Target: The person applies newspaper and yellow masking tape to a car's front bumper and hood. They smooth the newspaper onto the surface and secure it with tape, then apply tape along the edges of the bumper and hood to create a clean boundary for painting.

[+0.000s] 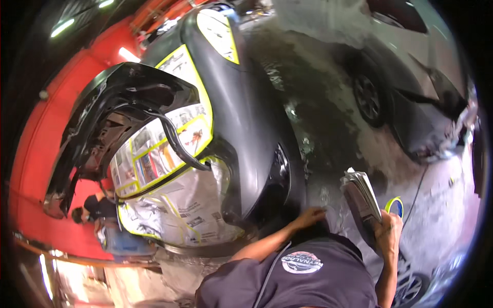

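My right hand [389, 232] is closed around a folded stack of newspaper [362, 194], held out in front of my body on the right. A roll of yellow masking tape [401, 205] with a blue inside shows just beyond that hand's fingers; whether they hold it too, I cannot tell. My left hand [309, 217] is in front of my chest, close to the car's rear corner, its fingers curled together. What they pinch, if anything, is too small to make out. The dark grey car body [241, 118] stands with its trunk lid [110, 87] raised.
Newspaper sheets [154, 154] edged with yellow tape cover the rear window and trunk opening. Someone in dark clothes [100, 208] is beyond the trunk, by the red wall [38, 138]. Another car [411, 108] stands at the right across the stained concrete floor [328, 92].
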The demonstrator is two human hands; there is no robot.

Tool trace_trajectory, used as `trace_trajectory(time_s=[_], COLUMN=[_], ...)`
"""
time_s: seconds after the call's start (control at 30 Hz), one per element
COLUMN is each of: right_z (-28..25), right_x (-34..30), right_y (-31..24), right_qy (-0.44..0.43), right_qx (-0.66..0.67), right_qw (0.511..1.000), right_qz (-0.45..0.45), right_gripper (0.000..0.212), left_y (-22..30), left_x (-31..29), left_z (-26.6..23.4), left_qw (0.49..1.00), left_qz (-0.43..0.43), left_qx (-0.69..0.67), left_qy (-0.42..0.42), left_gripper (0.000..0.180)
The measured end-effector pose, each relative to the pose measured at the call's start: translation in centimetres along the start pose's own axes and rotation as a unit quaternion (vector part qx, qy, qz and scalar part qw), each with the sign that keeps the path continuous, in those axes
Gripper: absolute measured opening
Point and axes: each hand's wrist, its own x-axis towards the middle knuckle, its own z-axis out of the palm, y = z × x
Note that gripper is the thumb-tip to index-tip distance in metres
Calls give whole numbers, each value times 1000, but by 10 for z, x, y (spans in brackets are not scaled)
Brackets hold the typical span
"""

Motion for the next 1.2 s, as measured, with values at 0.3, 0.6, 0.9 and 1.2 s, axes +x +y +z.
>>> trace_trajectory(time_s=[0.3,0.6,0.9,1.2], right_z=[50,90,151,208], right_x=[233,460,655,854], right_y=[52,12,-43,-100], right_qy=[-65,-113,-181,-312], right_qx=[7,37,116,157], right_qw=[996,983,935,887], right_qz=[-65,-141,-281,-302], right_gripper=[13,18,21,17], left_y=[24,158,253,432], left_x=[175,253,253,232], left_z=[-40,-194,-296,-425], left_qw=[986,960,866,626], left_qz=[117,88,134,212], left_qx=[86,-56,20,179], left_qy=[83,261,481,728], left_gripper=[38,40,36,15])
